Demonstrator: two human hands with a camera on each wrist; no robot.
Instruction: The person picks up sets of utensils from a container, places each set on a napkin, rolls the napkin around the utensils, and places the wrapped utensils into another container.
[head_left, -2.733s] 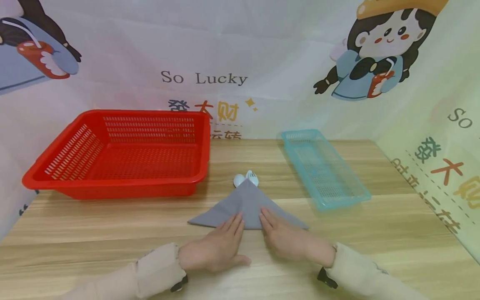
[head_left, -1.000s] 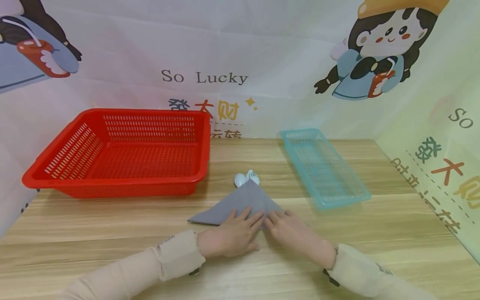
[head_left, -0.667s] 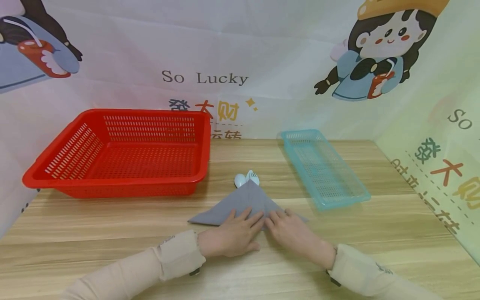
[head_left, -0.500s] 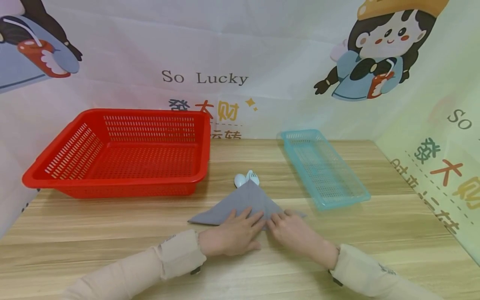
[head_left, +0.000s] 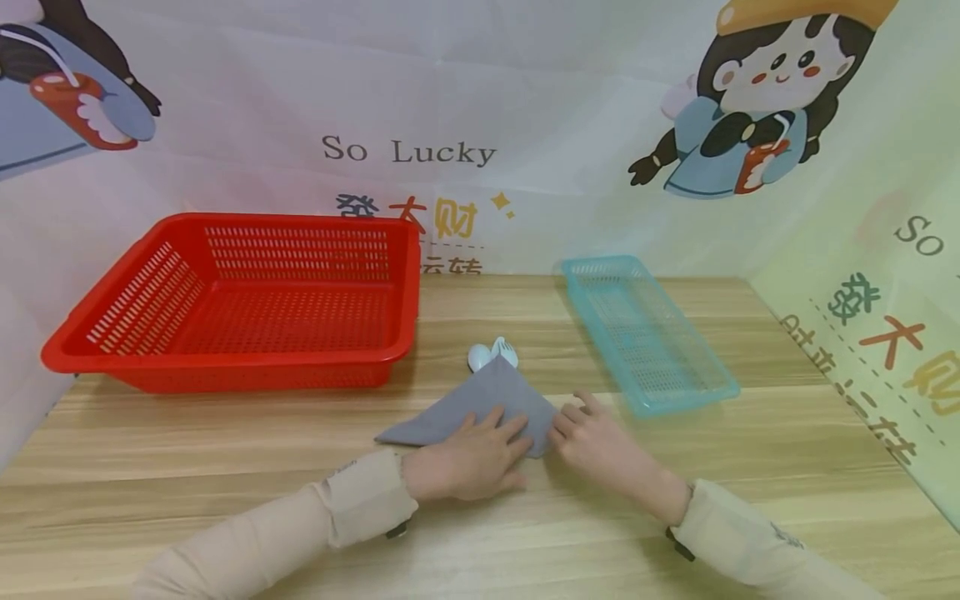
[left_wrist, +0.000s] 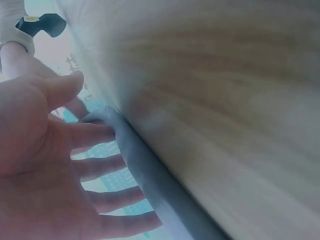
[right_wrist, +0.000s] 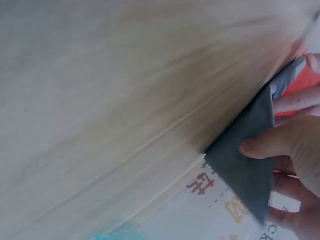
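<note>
On the wooden desk, I see the gray cloth, the left hand spread on it, the right hand pinching its right side. A hard tug might pull it crooked.

Spoon and fork jut beyond the cloth, between two baskets.

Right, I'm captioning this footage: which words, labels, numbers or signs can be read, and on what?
"So Lucky": back curtain.
"發大财": back curtain, partly behind the red basket.
"运转": same curtain, its line partly hidden.
"So": right curtain, rest cut off.
"發大财": right curtain, reaching the picture's edge.
Slanted line below: not clear enough to read whole.
Left sleeve and right sleeve: print too small to read.
</note>
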